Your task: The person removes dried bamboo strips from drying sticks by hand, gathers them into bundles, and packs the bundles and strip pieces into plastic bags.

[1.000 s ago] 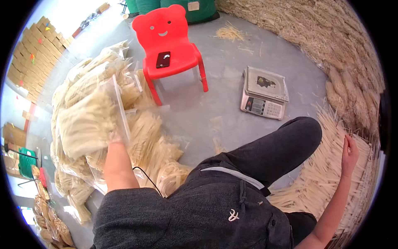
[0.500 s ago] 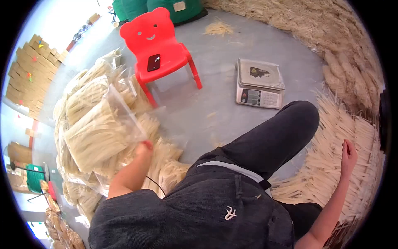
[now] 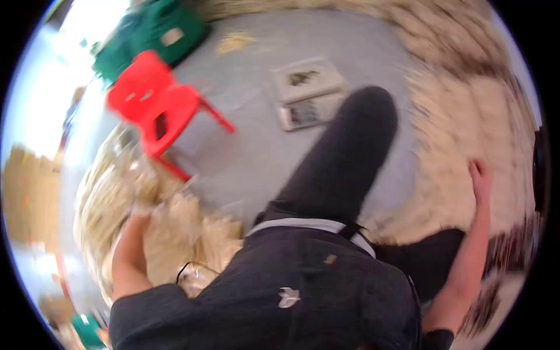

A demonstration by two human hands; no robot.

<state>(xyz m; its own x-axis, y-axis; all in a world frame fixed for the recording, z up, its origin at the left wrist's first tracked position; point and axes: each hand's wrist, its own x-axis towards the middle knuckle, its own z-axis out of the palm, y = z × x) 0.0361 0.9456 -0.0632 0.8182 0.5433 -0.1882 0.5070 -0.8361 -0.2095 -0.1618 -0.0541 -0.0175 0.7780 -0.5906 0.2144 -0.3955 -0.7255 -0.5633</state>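
My left hand is blurred and reaches into the heap of clear plastic bags filled with pale, straw-like strips. Its fingers cannot be made out, so whether it grips a bag is unclear. Out to the right, my right hand hangs in front of a broad pile of pale strips. Its fingers are curled together and nothing shows in them.
A red child's chair with a dark phone on its seat stands beyond the bags. Near my raised knee is a digital scale on the grey floor. Green sacks sit behind the chair.
The view has swung, so chair and scale appear further left. My left hand has moved from a bag's open edge to further left on the heap. My right hand stays curled.
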